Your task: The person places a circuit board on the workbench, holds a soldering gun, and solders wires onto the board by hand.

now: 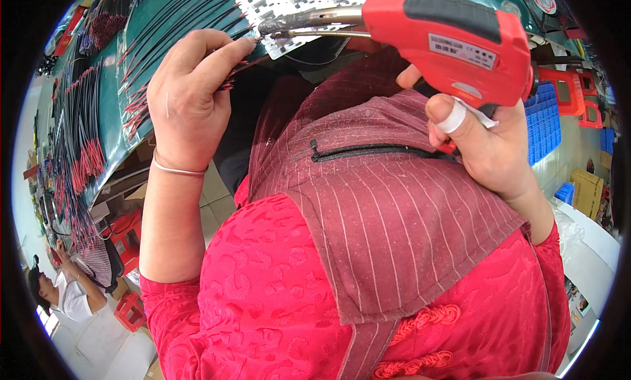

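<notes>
My right hand (490, 150), white tape round its thumb, is wrapped about the handle of a red soldering gun (447, 55). The gun's metal nozzle and thin rod point left over a white perforated panel (296, 2). My left hand (190, 94) is closed in a pinch close to the gun's tip, at the end of a thin wire; its fingers partly cover that spot. Thin black and red wires (184, 25) lie spread in a row on the green work surface (112, 111), beyond and beside my left hand.
Bundles of red and black wires (82, 137) hang over the table's left edge. Another person (69, 291) sits at the lower left beside red stools (130, 311). To the right stand a blue crate (542, 124), red stools (568, 91) and a cardboard box (586, 193).
</notes>
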`<state>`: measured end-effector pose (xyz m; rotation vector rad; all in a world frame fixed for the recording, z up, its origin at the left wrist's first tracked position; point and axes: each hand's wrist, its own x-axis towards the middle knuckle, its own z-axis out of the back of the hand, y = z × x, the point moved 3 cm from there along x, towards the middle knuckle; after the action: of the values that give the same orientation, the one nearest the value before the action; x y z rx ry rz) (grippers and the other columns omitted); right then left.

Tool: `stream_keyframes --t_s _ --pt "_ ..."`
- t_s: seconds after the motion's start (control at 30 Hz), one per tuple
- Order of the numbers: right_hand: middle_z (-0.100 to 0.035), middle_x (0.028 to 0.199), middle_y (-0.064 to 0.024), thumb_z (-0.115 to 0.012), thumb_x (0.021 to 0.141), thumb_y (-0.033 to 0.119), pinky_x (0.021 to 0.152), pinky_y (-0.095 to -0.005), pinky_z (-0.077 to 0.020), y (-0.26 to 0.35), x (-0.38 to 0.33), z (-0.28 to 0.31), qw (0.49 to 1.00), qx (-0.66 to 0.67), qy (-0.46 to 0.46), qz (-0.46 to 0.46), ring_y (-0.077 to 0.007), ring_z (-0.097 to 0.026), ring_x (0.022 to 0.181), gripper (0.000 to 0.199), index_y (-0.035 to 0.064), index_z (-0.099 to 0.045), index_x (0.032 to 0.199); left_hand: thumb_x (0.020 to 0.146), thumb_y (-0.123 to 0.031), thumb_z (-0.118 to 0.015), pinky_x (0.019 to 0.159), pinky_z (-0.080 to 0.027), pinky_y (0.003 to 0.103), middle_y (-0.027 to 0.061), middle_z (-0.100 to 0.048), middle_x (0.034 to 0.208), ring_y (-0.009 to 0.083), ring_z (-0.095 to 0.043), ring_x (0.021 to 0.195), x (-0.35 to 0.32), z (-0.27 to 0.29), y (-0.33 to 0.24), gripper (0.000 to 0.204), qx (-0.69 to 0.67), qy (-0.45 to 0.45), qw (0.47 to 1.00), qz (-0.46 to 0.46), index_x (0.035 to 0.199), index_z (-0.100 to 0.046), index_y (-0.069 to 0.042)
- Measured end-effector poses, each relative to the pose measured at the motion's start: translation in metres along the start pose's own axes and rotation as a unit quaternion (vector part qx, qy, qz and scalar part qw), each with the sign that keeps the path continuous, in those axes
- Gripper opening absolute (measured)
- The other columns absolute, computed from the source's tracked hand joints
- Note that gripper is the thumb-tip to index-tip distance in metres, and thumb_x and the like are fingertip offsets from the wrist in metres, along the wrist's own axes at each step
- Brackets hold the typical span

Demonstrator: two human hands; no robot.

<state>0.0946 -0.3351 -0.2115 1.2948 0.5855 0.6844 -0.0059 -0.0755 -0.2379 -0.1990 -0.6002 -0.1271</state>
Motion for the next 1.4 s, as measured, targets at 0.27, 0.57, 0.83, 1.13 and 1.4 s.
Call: stream_keyframes --t_s 0.27,0.57,0.83,1.13,1.4 --pt "-0.064 0.098 -0.0098 -0.066 0.092 0.010 0.056 -0.0249 -0.0489 -0.007 0.001 -0.001 1.000 0.009 -0.001 0.003 -0.0106 -0.056 0.064 0.024 -0.0010 -0.059 0.113 0.063 0.009 -0.064 0.067 -0.051 0.034 0.0048 -0.063 0.086 0.0244 -0.063 0.079 -0.001 0.000 0.004 0.037 -0.003 0.002 1.000 -0.005 0.094 -0.072 -0.009" --pt "-0.064 0.099 -0.0115 -0.066 0.092 0.012 0.057 -0.0246 -0.0489 -0.005 0.000 -0.001 1.000 -0.006 -0.006 -0.008 -0.0108 -0.057 0.065 0.024 -0.0011 -0.060 0.111 0.062 0.009 -0.064 0.067 -0.051 0.034 0.0048 -0.063 0.086 0.0243 -0.063 0.079 0.000 0.001 0.004 0.038 -0.003 0.001 1.000 -0.005 0.094 -0.072 -0.010" --pt "-0.065 0.111 -0.0149 -0.064 0.094 0.015 0.059 -0.0249 -0.0486 0.002 -0.001 -0.002 1.000 0.010 -0.028 -0.007 -0.0105 -0.057 0.066 0.025 -0.0029 -0.060 0.111 0.064 0.009 -0.064 0.068 -0.051 0.033 0.0054 -0.063 0.087 0.0245 -0.063 0.080 0.000 0.003 0.003 0.036 -0.005 0.008 1.000 0.003 0.095 -0.072 -0.008" --pt "-0.065 0.113 -0.0156 -0.063 0.095 0.016 0.059 -0.0251 -0.0485 0.003 0.001 0.000 1.000 -0.009 -0.025 -0.010 -0.0105 -0.056 0.065 0.026 -0.0024 -0.058 0.112 0.075 0.008 -0.072 0.077 -0.053 0.031 0.0109 -0.063 0.104 0.0209 -0.064 0.089 -0.009 0.007 0.005 0.035 -0.029 -0.082 0.996 0.035 0.108 -0.073 -0.006" --pt "-0.065 0.114 -0.0169 -0.062 0.095 0.016 0.059 -0.0253 -0.0488 0.000 0.001 0.001 1.000 -0.001 -0.014 -0.008 -0.0103 -0.056 0.066 0.025 -0.0021 -0.058 0.112 0.072 0.009 -0.074 0.073 -0.053 0.029 0.0094 -0.060 0.106 0.0177 -0.063 0.085 -0.011 0.016 -0.005 0.038 -0.020 -0.062 0.998 -0.024 0.107 -0.074 -0.005"
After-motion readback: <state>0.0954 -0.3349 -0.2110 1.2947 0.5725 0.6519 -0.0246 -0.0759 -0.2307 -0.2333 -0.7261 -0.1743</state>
